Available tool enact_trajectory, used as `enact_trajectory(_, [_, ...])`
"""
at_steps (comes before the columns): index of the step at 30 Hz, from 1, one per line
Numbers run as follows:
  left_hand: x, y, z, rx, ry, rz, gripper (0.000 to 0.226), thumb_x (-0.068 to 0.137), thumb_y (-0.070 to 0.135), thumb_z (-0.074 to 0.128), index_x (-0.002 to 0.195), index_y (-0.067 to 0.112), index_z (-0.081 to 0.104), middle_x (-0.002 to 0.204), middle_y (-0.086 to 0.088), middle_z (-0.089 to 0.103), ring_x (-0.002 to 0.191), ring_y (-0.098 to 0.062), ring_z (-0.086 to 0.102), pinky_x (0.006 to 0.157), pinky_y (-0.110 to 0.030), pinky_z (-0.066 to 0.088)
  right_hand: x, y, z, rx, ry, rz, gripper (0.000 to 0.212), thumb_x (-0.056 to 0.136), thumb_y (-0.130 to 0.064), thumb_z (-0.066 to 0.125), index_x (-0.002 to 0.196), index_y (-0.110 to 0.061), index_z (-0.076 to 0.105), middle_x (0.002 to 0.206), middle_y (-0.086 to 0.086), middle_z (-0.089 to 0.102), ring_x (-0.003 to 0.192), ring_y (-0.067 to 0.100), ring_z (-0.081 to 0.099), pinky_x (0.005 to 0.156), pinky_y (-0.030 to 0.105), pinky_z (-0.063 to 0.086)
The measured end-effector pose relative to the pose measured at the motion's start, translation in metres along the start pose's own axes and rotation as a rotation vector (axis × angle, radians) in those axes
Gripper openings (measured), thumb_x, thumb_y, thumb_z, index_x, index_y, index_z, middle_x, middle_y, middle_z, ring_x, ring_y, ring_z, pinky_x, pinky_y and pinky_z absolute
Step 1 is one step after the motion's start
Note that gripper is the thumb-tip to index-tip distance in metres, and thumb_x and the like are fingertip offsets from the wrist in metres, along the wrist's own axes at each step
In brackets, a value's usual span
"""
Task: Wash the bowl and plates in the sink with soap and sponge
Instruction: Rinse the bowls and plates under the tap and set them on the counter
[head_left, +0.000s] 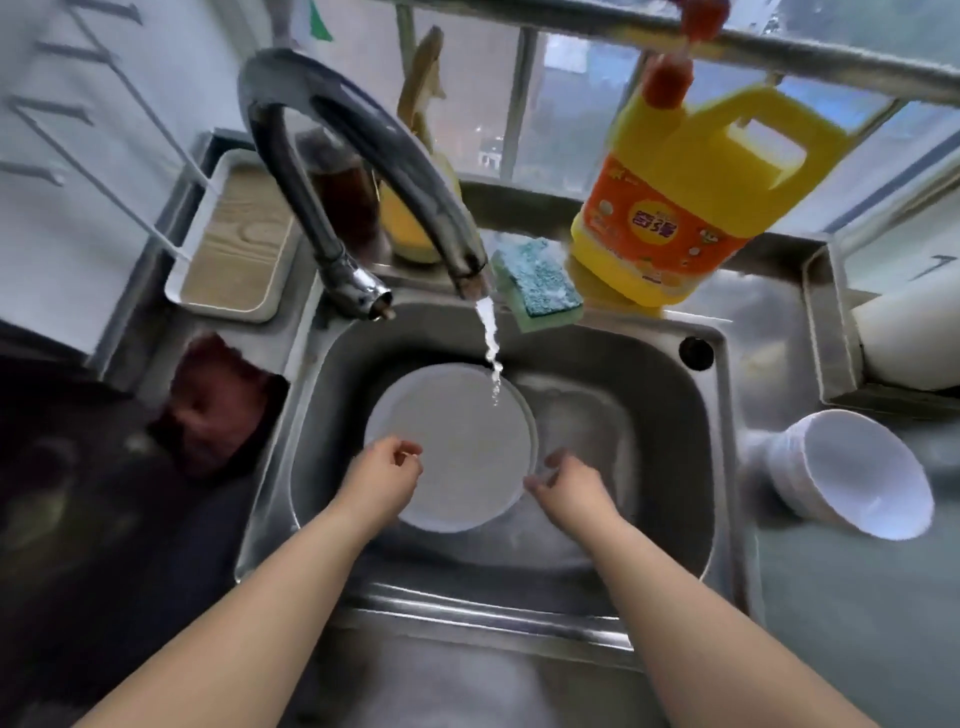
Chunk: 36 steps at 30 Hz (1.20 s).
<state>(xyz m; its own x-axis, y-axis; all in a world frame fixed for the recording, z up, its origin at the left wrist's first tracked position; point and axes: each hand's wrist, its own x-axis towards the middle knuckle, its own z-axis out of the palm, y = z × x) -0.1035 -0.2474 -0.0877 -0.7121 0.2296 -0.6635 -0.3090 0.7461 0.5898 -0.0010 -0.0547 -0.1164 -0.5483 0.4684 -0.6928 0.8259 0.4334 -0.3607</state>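
The white plate (457, 447) sits mid-frame in the sink (649, 364) under running water. The left hand (382, 475) and right hand (569, 486) pinch its opposite rims; best tilt and turn it so the stream sweeps the whole face

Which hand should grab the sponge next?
Probably the right hand. The sponge lies on the sink's back ledge, right of the water stream and beside the yellow soap bottle. The left hand holds the plate on its left edge, across the stream.

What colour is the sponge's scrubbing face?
Blue-green on the sponge, over a lighter green base; head view.
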Motion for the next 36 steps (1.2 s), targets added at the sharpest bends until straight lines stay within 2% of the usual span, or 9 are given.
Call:
enact_trajectory(5, [0.017, -0.021, -0.002, -0.079, 0.047, -0.026, 0.015, 0.090, 0.011, 0.051, 0.094, 0.023, 0.058, 0.096, -0.004, 0.066, 0.090, -0.024, 0.063, 0.081, -0.030, 0.049, 0.051, -0.009, 0.040, 0.120, 0.006, 0.204, 0.075, 0.086, -0.041, 0.067, 0.134, 0.003, 0.029, 0.136, 0.019, 0.045, 0.123, 0.034, 0.049, 0.095, 0.034, 0.041])
enact_trajectory(7, [0.021, -0.029, -0.001, -0.120, 0.066, -0.040, 0.020, 0.088, 0.010, 0.052, 0.086, 0.029, 0.058, 0.094, -0.003, 0.066, 0.090, -0.025, 0.063, 0.084, -0.033, 0.050, 0.062, -0.012, 0.051, 0.151, 0.034, 0.257, 0.080, 0.084, -0.040, 0.070, 0.135, 0.005, 0.028, 0.136, 0.021, 0.045, 0.123, 0.035, 0.049, 0.095, 0.035, 0.042])
enact_trajectory(13, [0.029, -0.044, 0.002, -0.179, 0.068, -0.071, 0.026, 0.085, 0.007, 0.056, 0.077, 0.032, 0.059, 0.089, -0.006, 0.068, 0.089, -0.032, 0.066, 0.083, -0.039, 0.053, 0.068, -0.007, 0.051, 0.107, 0.077, 0.232, 0.053, 0.085, -0.030, 0.069, 0.124, -0.002, 0.047, 0.126, 0.018, 0.058, 0.115, 0.036, 0.055, 0.089, 0.034, 0.044])
enact_trajectory(15, [0.028, -0.043, 0.003, -0.195, 0.070, -0.072, 0.027, 0.085, 0.005, 0.055, 0.078, 0.031, 0.059, 0.089, -0.008, 0.068, 0.086, -0.032, 0.065, 0.087, -0.041, 0.053, 0.067, -0.002, 0.048, 0.089, 0.084, 0.203, 0.048, 0.085, -0.031, 0.069, 0.121, -0.004, 0.053, 0.123, 0.017, 0.062, 0.113, 0.035, 0.057, 0.087, 0.033, 0.045])
enact_trajectory(18, [0.031, -0.040, 0.005, -0.221, 0.071, -0.077, 0.023, 0.086, 0.003, 0.053, 0.082, 0.026, 0.060, 0.082, -0.006, 0.066, 0.077, -0.028, 0.063, 0.081, -0.036, 0.052, 0.066, 0.001, 0.043, 0.090, 0.095, 0.192, 0.045, 0.084, -0.029, 0.071, 0.115, 0.000, 0.058, 0.118, 0.019, 0.064, 0.109, 0.035, 0.059, 0.082, 0.031, 0.045])
enact_trajectory(22, [0.028, -0.037, 0.003, -0.252, 0.054, -0.086, 0.017, 0.088, 0.001, 0.052, 0.098, 0.011, 0.062, 0.083, -0.006, 0.064, 0.071, -0.023, 0.060, 0.077, -0.033, 0.051, 0.061, 0.007, 0.041, 0.087, 0.106, 0.230, 0.044, 0.084, -0.032, 0.071, 0.112, -0.001, 0.059, 0.118, 0.018, 0.063, 0.108, 0.035, 0.059, 0.085, 0.034, 0.047])
enact_trajectory(27, [0.024, -0.035, -0.001, -0.233, 0.061, -0.063, 0.018, 0.088, 0.001, 0.053, 0.102, 0.007, 0.063, 0.086, -0.010, 0.066, 0.067, -0.020, 0.060, 0.072, -0.029, 0.049, 0.053, 0.013, 0.034, 0.052, 0.085, 0.256, 0.048, 0.088, -0.040, 0.065, 0.119, -0.005, 0.054, 0.122, 0.016, 0.061, 0.110, 0.035, 0.058, 0.086, 0.035, 0.047])
enact_trajectory(33, [0.014, -0.032, -0.004, -0.199, 0.043, -0.053, 0.016, 0.091, 0.002, 0.051, 0.104, 0.006, 0.061, 0.092, -0.010, 0.064, 0.069, -0.015, 0.058, 0.060, -0.022, 0.044, 0.040, 0.017, 0.019, 0.238, 0.031, 0.161, 0.047, 0.088, -0.028, 0.066, 0.127, -0.006, 0.051, 0.124, 0.015, 0.059, 0.111, 0.034, 0.057, 0.085, 0.036, 0.048])
enact_trajectory(36, [0.008, -0.030, -0.006, -0.190, 0.037, -0.048, 0.014, 0.093, 0.005, 0.051, 0.100, 0.008, 0.062, 0.090, -0.010, 0.066, 0.069, -0.016, 0.059, 0.058, -0.023, 0.043, 0.024, 0.019, 0.006, 0.348, 0.016, 0.129, 0.049, 0.089, -0.022, 0.065, 0.132, -0.007, 0.048, 0.126, 0.015, 0.058, 0.109, 0.032, 0.057, 0.077, 0.035, 0.050])
